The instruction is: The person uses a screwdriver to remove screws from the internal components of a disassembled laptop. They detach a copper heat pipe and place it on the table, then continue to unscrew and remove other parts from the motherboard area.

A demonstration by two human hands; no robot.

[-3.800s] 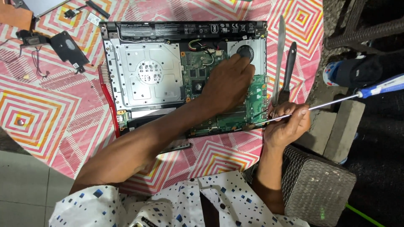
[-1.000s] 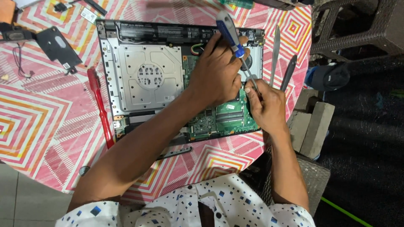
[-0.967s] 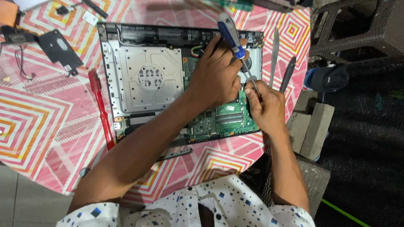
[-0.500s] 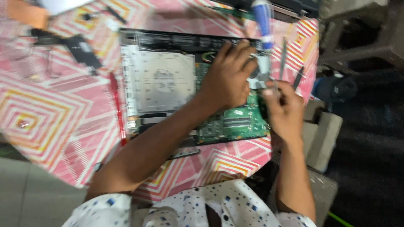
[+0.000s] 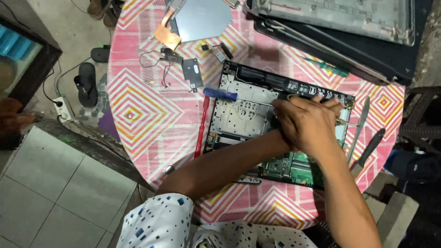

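Overhead, round pink zigzag-patterned table (image 5: 138,110) on grey tiled floor (image 5: 50,193), both hands' grip hidden over opened laptop (image 5: 243,117).

Even, soft overhead light; faint shadows; slight motion blur; edges dimmer, mild wide-angle stretch.

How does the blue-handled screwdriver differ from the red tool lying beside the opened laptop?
The blue-handled screwdriver lies crosswise over the opened laptop, its shaft running to the hands; the red tool lies lengthwise on the tablecloth, untouched. The screwdriver's shaft is bare metal; the red tool looks red throughout. Both are slim.
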